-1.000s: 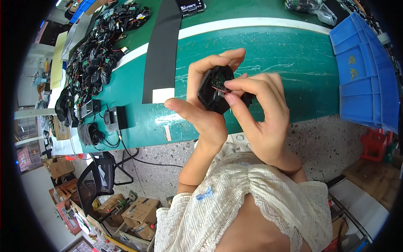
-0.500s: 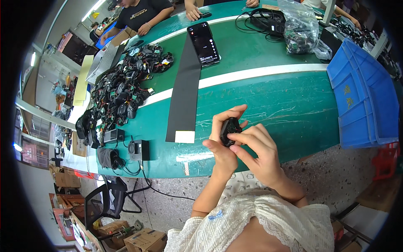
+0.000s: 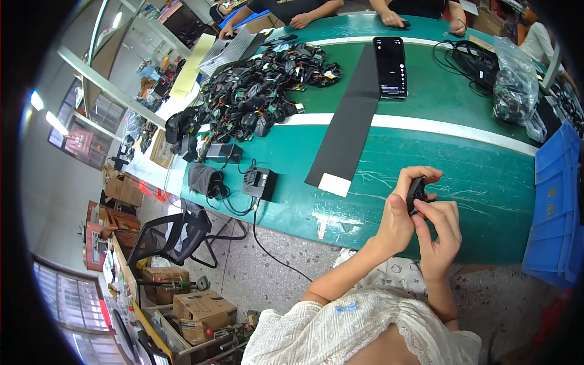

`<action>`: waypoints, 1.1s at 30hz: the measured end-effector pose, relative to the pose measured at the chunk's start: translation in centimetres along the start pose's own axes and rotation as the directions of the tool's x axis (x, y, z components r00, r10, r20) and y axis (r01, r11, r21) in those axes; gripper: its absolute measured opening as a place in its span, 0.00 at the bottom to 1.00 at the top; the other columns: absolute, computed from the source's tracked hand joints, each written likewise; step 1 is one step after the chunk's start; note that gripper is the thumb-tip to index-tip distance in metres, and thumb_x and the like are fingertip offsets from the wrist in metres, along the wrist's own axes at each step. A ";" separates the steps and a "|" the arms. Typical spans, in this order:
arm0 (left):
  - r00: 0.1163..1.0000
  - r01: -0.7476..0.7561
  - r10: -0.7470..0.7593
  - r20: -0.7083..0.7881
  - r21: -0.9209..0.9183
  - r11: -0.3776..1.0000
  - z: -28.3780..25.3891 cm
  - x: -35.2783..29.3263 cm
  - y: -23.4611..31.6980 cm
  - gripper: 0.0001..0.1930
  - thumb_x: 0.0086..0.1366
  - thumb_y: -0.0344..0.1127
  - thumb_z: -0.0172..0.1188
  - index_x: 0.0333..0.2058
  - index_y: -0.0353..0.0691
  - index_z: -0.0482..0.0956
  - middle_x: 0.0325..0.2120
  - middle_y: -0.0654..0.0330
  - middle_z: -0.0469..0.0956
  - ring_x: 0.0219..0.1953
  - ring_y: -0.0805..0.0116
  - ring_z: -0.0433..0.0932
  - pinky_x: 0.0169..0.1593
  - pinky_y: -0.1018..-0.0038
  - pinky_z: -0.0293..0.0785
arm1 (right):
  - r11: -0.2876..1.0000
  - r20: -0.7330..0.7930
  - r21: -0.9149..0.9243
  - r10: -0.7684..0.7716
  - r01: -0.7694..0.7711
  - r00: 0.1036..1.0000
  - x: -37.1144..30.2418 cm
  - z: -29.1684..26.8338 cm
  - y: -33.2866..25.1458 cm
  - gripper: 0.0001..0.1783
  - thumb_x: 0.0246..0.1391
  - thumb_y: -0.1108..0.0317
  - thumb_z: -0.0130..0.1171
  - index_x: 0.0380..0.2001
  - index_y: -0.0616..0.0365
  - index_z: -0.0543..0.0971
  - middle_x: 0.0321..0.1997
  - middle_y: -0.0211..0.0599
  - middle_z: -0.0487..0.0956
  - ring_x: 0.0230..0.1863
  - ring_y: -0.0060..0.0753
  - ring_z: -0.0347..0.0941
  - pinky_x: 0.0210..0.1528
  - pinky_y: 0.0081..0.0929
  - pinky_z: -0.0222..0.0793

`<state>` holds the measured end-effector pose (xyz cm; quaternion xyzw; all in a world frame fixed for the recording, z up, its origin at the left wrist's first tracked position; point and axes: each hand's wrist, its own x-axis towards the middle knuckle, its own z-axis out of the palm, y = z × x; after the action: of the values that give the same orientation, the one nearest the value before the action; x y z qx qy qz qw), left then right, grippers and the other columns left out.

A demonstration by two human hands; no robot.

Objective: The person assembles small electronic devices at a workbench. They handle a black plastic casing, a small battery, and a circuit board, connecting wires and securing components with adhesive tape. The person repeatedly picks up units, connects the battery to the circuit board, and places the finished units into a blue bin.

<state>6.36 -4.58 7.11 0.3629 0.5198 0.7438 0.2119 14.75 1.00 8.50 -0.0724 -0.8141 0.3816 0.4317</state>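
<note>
Above the near edge of the green table, a small black plastic device (image 3: 416, 193) is held between my two hands. My left hand (image 3: 396, 218) grips it from the left, with the fingers curled over its top and the thumb upright. From the right, the thumb and index finger of my right hand (image 3: 440, 230) pinch its lower edge. The device is seen nearly edge-on, and fingers cover part of it. Beyond my hands lies a long black strip (image 3: 351, 115) with a white patch (image 3: 334, 184) at its near end. A lit phone (image 3: 390, 67) rests beside the strip's far end.
A heap of black devices with wires (image 3: 255, 91) covers the table's left part. Nearer stand a black power adapter (image 3: 260, 182) and a grey pouch (image 3: 205, 179). At right are a blue bin (image 3: 550, 207) and a clear plastic bag (image 3: 514, 82). Other people's hands work across the table.
The view has swung left, so the table and my hands appear farther right. Both hands still hold the black device, which now shows more edge-on.
</note>
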 end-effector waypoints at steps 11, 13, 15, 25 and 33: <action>0.997 -0.016 0.010 -0.078 -0.086 0.996 0.5 0.3 -0.8 0.36 0.62 0.67 0.20 0.47 0.39 0.61 0.46 0.51 0.66 0.50 0.60 0.67 0.50 0.64 0.67 | 0.983 -0.038 -0.153 -0.108 0.101 0.993 0.2 0.0 0.3 0.16 0.39 0.76 0.62 0.37 0.61 0.79 0.31 0.35 0.73 0.33 0.37 0.67 0.35 0.29 0.64; 0.987 -0.115 0.113 -0.113 -0.007 0.993 0.7 0.5 -1.0 0.31 0.65 0.61 0.24 0.45 0.38 0.62 0.43 0.50 0.68 0.47 0.59 0.68 0.51 0.64 0.65 | 0.991 -0.067 -0.115 -0.075 0.067 0.995 0.4 -0.5 0.3 0.14 0.41 0.75 0.61 0.37 0.61 0.79 0.33 0.36 0.73 0.34 0.37 0.67 0.37 0.29 0.63; 0.972 -0.193 0.192 -0.138 0.010 0.981 0.9 0.7 -1.2 0.29 0.67 0.58 0.26 0.43 0.37 0.64 0.41 0.49 0.70 0.46 0.59 0.69 0.52 0.64 0.63 | 0.998 -0.097 -0.045 -0.035 0.031 0.995 0.4 -0.7 0.6 0.14 0.43 0.75 0.60 0.37 0.61 0.78 0.35 0.37 0.74 0.35 0.37 0.67 0.38 0.29 0.63; 0.983 -0.154 0.139 -0.117 -0.132 0.979 2.3 0.2 0.1 0.35 0.62 0.66 0.23 0.44 0.37 0.61 0.43 0.49 0.69 0.46 0.60 0.69 0.46 0.69 0.71 | 0.926 -0.164 0.367 0.157 -0.087 0.974 -0.4 -0.9 0.4 0.13 0.42 0.79 0.62 0.35 0.63 0.76 0.34 0.37 0.76 0.35 0.32 0.70 0.36 0.23 0.67; 0.980 -0.122 0.082 -0.181 -0.223 0.967 2.6 0.1 0.7 0.41 0.57 0.73 0.20 0.43 0.39 0.61 0.43 0.48 0.69 0.46 0.60 0.71 0.42 0.70 0.73 | 1.000 -0.088 -0.012 -0.012 0.011 0.996 0.0 -1.9 -0.7 0.14 0.35 0.75 0.66 0.31 0.57 0.78 0.30 0.33 0.74 0.32 0.33 0.65 0.36 0.27 0.60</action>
<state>8.32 -3.11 8.35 0.2969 0.4259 0.8377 0.1690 16.37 1.62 9.59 -0.0870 -0.7969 0.3709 0.4688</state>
